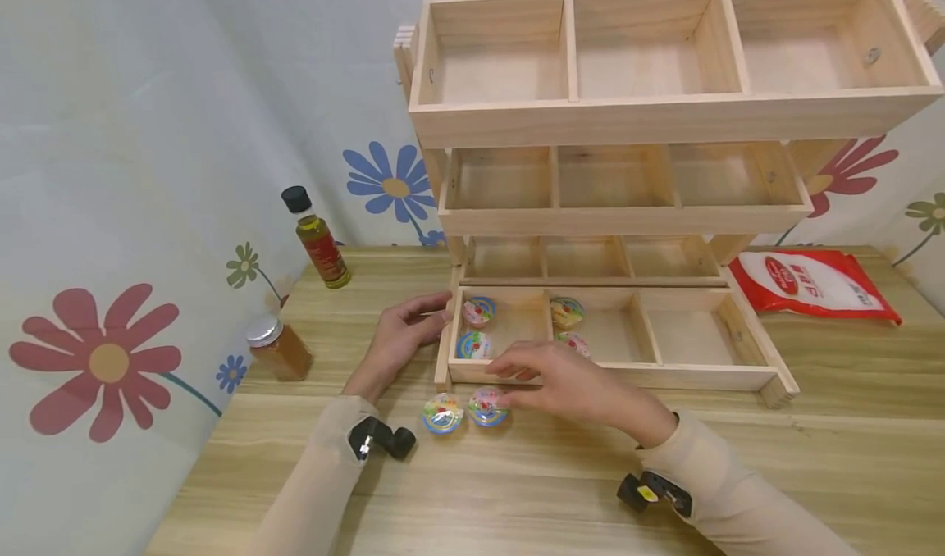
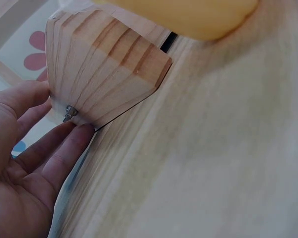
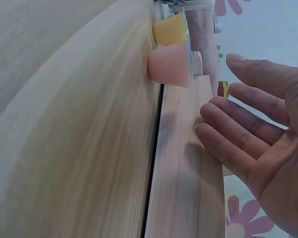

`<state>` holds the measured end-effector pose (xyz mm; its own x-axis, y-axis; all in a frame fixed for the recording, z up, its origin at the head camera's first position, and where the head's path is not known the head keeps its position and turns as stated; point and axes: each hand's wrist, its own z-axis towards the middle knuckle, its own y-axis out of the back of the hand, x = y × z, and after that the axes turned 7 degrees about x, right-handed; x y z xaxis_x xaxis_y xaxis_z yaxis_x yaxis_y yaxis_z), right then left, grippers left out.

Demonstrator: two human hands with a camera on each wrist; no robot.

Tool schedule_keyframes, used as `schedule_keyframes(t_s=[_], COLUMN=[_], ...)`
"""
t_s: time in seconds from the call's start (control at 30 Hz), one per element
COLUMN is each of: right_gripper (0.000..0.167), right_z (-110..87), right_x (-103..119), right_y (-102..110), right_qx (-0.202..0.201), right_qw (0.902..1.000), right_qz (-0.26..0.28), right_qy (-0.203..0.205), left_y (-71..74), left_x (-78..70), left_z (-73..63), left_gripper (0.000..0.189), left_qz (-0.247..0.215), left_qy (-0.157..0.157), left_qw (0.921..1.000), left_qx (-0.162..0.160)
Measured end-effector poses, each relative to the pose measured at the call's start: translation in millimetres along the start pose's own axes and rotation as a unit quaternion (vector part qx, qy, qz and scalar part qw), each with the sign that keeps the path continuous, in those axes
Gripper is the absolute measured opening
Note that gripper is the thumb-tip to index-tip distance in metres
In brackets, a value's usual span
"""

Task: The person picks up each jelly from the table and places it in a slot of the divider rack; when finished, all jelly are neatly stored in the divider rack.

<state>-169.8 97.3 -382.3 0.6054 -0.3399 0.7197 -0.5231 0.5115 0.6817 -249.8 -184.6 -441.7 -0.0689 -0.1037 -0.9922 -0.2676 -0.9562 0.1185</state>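
Note:
My left hand rests its fingertips against the left end of the wooden rack, fingers relaxed. In the left wrist view they touch the rack's end piece near a metal bolt. My right hand hovers over the front board of the bottom tier, fingers spread and holding nothing. Its thumb overlaps a pink jelly cup in the head view; the right wrist view has that cup apart from the fingers. Beside it on the table stands a yellow jelly cup.
Two jelly cups sit in the bottom tier's left compartment and two more in the middle one, one partly behind my right hand. A jar and an oil bottle stand left; a red-white bag lies right.

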Motion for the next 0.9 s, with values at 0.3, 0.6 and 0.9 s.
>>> schedule_keyframes(t_s=[0.3, 0.6, 0.9], right_gripper=[0.035, 0.038, 0.037], right_z=[1.0, 1.3, 1.8], right_x=[-0.8, -2.9, -3.2], right_y=[-6.3, -11.8, -15.8], right_qx=[0.019, 0.027, 0.032], right_qw=[0.9993, 0.9980, 0.9975], right_qz=[-0.032, -0.056, -0.063], right_qy=[-0.001, -0.007, -0.004], left_y=[0.2, 0.1, -0.2], left_x=[-2.5, -2.1, -0.7], left_z=[-1.1, -1.1, 0.0], left_gripper=[0.040, 0.041, 0.040], left_qz=[0.007, 0.005, -0.001], left_qy=[0.000, 0.000, 0.000], left_qw=[1.0000, 1.0000, 1.0000], left_qx=[0.002, 0.004, 0.001])
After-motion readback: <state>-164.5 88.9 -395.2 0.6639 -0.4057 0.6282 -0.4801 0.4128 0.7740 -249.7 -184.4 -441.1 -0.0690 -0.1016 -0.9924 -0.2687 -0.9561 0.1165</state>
